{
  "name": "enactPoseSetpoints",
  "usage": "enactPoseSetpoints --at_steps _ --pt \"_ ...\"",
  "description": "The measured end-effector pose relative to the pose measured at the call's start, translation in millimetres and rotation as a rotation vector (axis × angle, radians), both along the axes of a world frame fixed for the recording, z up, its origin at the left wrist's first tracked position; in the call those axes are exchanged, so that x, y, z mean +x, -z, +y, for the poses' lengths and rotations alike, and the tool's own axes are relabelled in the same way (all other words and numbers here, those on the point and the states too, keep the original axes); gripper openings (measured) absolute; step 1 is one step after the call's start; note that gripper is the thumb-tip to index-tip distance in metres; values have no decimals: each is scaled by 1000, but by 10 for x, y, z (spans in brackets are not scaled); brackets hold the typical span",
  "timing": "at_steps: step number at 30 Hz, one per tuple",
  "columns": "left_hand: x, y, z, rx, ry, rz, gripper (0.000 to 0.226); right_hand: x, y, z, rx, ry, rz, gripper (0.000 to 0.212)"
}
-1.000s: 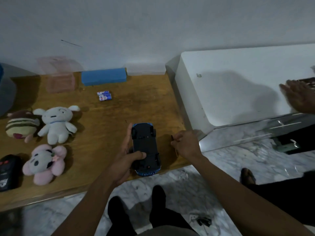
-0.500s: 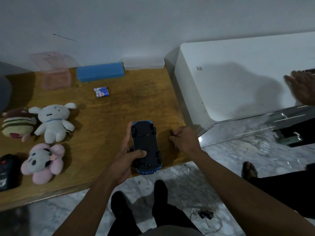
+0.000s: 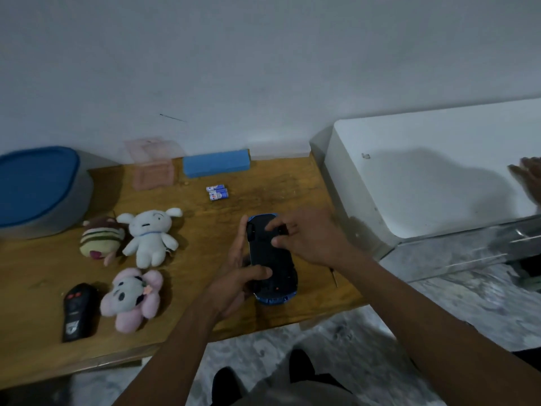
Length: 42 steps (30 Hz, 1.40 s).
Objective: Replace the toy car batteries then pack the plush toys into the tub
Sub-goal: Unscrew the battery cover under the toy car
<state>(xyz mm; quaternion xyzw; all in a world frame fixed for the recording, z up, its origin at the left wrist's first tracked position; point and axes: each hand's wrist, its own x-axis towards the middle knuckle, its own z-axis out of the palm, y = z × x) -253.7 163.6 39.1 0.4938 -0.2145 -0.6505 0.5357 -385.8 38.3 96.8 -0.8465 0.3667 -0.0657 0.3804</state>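
Observation:
A blue toy car (image 3: pixel 272 268) lies upside down, black underside up, near the front right of the wooden table (image 3: pixel 44 273). My left hand (image 3: pixel 234 285) grips it from the left, thumb across the underside. My right hand (image 3: pixel 310 238) reaches over the car's far end, and its thumb and fingers pinch a small black part there. Two blue-and-white batteries (image 3: pixel 217 192) lie farther back. A white plush (image 3: pixel 149 235), a brown striped plush (image 3: pixel 101 237) and a pink plush (image 3: pixel 131 294) lie to the left. The grey tub with a blue lid (image 3: pixel 38 186) stands at the back left.
A black remote (image 3: pixel 77 312) lies beside the pink plush. A blue block (image 3: pixel 216 163) and a clear pink box (image 3: pixel 152 171) stand against the wall. A thin screwdriver (image 3: pixel 333 276) lies right of the car. On the white unit (image 3: pixel 424 177) at right rests another person's hand (image 3: pixel 527 180).
My right hand has left the table beside the car, where the screwdriver now lies, and moved onto the car's underside. The view has shifted, bringing the tub into sight.

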Motion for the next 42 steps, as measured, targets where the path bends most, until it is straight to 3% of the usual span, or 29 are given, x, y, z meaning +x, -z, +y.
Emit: enactPoseSetpoints --at_steps 3,8,17,23,32,42 --pt "154 -63 22 -28 25 6 116 175 -80 1 -86 -113 83 34" --pt "311 -83 46 -73 96 19 125 350 -175 -38 -55 -197 65 35" --pt "341 -110 -57 -128 105 -64 124 433 -190 -83 29 -85 24 27" --pt "353 -137 -118 -160 126 -53 123 433 -270 -54 -139 -59 129 30" --pt "285 -120 -113 -166 131 -92 123 374 -370 -68 61 -98 41 17" --pt "366 -153 -78 -135 122 -57 121 382 -425 -72 50 -134 -4 22"
